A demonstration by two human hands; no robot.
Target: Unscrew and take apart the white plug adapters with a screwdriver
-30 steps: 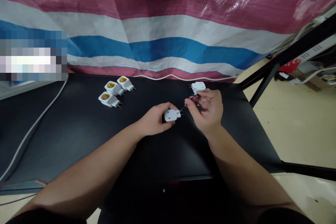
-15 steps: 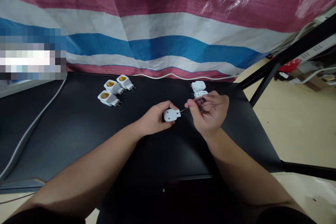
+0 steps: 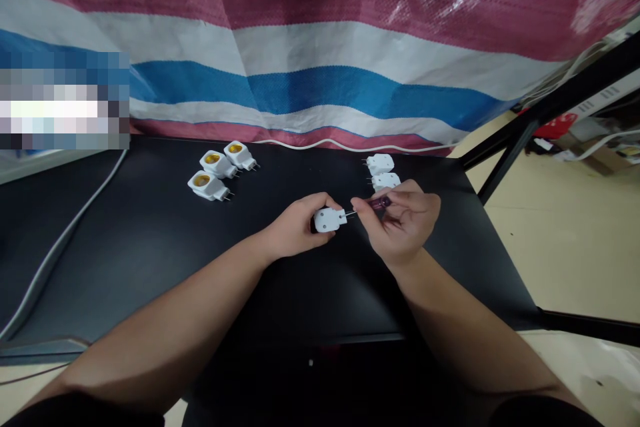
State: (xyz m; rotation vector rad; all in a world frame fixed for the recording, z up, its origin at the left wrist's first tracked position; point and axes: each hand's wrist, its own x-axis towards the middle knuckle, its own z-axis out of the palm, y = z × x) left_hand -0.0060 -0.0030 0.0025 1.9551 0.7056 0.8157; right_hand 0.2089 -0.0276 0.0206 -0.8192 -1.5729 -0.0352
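Observation:
My left hand (image 3: pixel 295 227) is closed around a white plug-in lamp socket (image 3: pixel 327 219), its flat side with small round holes facing up and its prongs pointing right. In my right hand (image 3: pixel 407 220) is a screwdriver (image 3: pixel 377 203) with a dark purple handle, gripped between thumb and fingers. Its thin shaft points left, with the tip at the hole near the pronged end of the socket. Whether the tip sits inside the hole I cannot tell. Just beyond my right hand lie two more white sockets, one farther back (image 3: pixel 380 163) and one nearer (image 3: pixel 385 181), partly hidden by my fingers.
Three white sockets with gold-coloured openings facing up, one of them nearest me (image 3: pixel 203 181), lie at the back left of the black table (image 3: pixel 150 247). A white cable (image 3: pixel 65 237) runs down the left side. Behind hangs a striped sheet (image 3: pixel 310 90); a black metal frame (image 3: pixel 505 160) stands right.
The screwdriver's handle has dropped slightly and turned in my right fingers, and that hand has shifted a little right and down. My left hand keeps its hold on the socket.

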